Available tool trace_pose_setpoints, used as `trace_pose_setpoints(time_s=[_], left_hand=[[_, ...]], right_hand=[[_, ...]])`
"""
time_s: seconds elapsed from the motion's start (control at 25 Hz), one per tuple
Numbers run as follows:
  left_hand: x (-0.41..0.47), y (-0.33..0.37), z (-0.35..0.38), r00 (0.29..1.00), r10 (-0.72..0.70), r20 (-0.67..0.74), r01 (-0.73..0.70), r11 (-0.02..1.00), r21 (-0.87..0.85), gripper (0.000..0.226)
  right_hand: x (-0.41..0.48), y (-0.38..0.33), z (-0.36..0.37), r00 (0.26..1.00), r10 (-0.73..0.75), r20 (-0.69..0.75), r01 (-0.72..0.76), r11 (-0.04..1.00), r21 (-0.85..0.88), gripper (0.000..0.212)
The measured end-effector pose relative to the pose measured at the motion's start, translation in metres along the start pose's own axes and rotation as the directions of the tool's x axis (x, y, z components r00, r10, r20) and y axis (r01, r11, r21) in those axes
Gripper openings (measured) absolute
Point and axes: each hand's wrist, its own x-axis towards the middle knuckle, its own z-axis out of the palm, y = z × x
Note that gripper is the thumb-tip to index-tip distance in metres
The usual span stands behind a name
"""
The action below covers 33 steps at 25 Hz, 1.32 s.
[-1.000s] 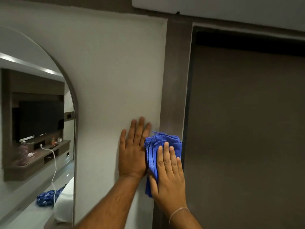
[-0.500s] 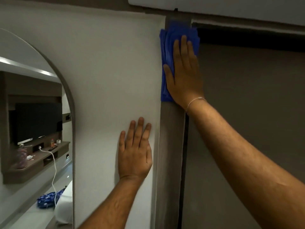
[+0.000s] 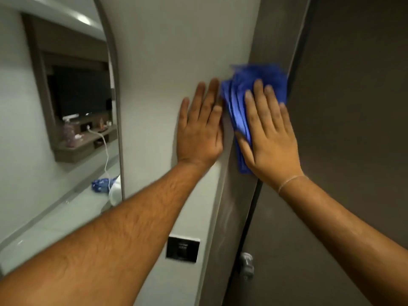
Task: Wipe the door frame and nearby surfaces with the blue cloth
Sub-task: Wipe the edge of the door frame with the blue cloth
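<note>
A folded blue cloth (image 3: 240,93) lies flat against the grey-brown door frame (image 3: 273,36), a vertical strip between the white wall and the dark door. My right hand (image 3: 268,133) presses on the cloth with fingers spread, covering its lower right part. My left hand (image 3: 199,129) rests flat and empty on the white wall (image 3: 176,51), its fingers nearly touching the cloth's left edge. The cloth looks blurred at its top.
The dark door (image 3: 353,107) fills the right side, with a metal latch (image 3: 246,265) low on its edge. A black switch plate (image 3: 182,248) sits on the wall below my left arm. An arched mirror (image 3: 55,107) hangs at the left.
My right hand has slid the cloth down the frame from its top corner to the level of my left hand. The view has tilted downward. My left hand stays on the wall.
</note>
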Motion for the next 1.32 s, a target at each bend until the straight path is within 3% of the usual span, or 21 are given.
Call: trace_pose_setpoints(time_s=[0.12,0.32,0.44,0.52,0.6,0.68,0.8,0.92,1.0,1.2,1.32], left_hand=[[0.001,0.001,0.004,1.0,0.02,-0.024,-0.018,0.998,0.066,0.054],[0.003,0.0,0.004,1.0,0.01,-0.008,-0.009,0.994,0.109,0.06],[0.002,0.001,0.005,1.0,-0.005,-0.025,0.008,0.993,0.118,0.06],[-0.002,-0.002,0.006,1.0,-0.003,-0.014,0.005,0.992,0.128,0.06],[-0.002,-0.004,0.006,1.0,0.007,-0.019,-0.004,0.988,0.155,0.06],[-0.001,-0.002,0.005,1.0,0.018,-0.022,-0.015,0.989,0.149,0.06],[-0.001,0.002,0.002,1.0,0.015,-0.006,-0.014,0.986,0.165,0.059],[-0.001,0.004,-0.002,1.0,0.016,-0.001,-0.015,0.984,0.177,0.059],[-0.001,0.007,-0.002,1.0,0.019,0.009,-0.021,0.978,0.207,0.058],[0.001,0.006,0.001,1.0,0.008,-0.017,-0.005,0.985,0.173,0.053],[0.001,0.005,0.0,1.0,0.005,-0.021,-0.002,0.988,0.156,0.06]], right_hand=[[-0.086,-0.021,0.023,0.989,-0.106,0.102,0.107,0.994,-0.002,0.083],[-0.22,-0.06,0.066,0.92,-0.299,0.255,0.297,0.954,0.046,0.091],[-0.298,-0.077,0.079,0.797,-0.465,0.384,0.463,0.88,0.104,0.105],[-0.341,-0.082,0.086,0.688,-0.524,0.502,0.501,0.844,0.194,0.121],[-0.364,-0.08,0.094,0.64,-0.541,0.546,0.491,0.834,0.252,0.141],[-0.371,-0.078,0.099,0.663,-0.544,0.514,0.5,0.833,0.236,0.142],[-0.355,-0.076,0.093,0.771,-0.533,0.348,0.511,0.844,0.16,0.112],[-0.286,-0.067,0.076,0.923,-0.351,0.158,0.336,0.935,0.118,0.089],[-0.217,-0.053,0.057,0.972,-0.226,0.058,0.221,0.972,0.084,0.083],[-0.054,-0.003,0.022,0.99,0.044,-0.137,-0.033,0.996,0.086,0.06],[0.01,0.01,0.007,0.968,0.103,-0.227,-0.076,0.989,0.127,0.053]])
